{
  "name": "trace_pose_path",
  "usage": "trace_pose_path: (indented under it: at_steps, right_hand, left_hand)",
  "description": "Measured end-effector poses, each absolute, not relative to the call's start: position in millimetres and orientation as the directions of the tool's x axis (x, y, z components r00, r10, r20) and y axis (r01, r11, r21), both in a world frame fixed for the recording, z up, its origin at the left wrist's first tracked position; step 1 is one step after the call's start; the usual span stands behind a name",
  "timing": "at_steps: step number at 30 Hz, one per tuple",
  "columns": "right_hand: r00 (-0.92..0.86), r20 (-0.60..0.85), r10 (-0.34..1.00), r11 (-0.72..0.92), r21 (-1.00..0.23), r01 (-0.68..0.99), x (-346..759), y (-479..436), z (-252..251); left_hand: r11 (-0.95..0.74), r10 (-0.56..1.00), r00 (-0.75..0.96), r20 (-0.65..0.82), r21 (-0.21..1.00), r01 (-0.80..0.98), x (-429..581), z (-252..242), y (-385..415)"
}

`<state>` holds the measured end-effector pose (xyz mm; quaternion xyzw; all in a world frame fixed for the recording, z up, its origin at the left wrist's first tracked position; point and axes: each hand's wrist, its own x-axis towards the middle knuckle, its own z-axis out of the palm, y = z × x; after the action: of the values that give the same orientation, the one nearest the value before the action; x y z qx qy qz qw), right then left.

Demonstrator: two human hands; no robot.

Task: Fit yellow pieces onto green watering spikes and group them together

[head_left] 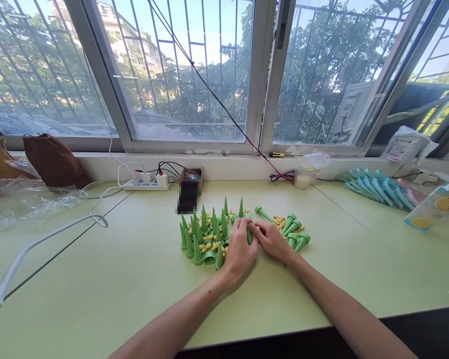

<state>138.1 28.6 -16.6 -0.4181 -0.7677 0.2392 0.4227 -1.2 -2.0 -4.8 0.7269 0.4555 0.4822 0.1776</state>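
Observation:
My left hand (240, 252) is closed around a green plastic watering spike (250, 234) over the middle of the table. Against it, the fingers of my right hand (274, 242) are pinched together at the spike's end; what they grip is mostly hidden. Left of my hands, several green cone-shaped spikes (197, 253) stand point up, with small yellow valves (206, 246) among them. On the right lie more green spikes (292, 227) on their sides, beside a small heap of yellow valves (279, 222).
Behind the spikes are a small cardboard box (197, 174), a white power strip (149, 185) and a plastic cup (305, 177). Blue-green packets (376, 187) and a clear printed pouch (430, 209) lie at right. A brown bag (56, 162) and a white cable (33, 249) are at left.

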Motion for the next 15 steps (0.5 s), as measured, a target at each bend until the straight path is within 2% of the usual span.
trace_pose_path:
  at_steps: [15]
  right_hand:
    - [-0.298,0.423,0.856,0.515,-0.756,0.405,137.5,30.6,-20.2]
  left_hand:
    - [-0.516,0.839,0.136,0.527,0.691,0.506,-0.9,-5.0,-2.0]
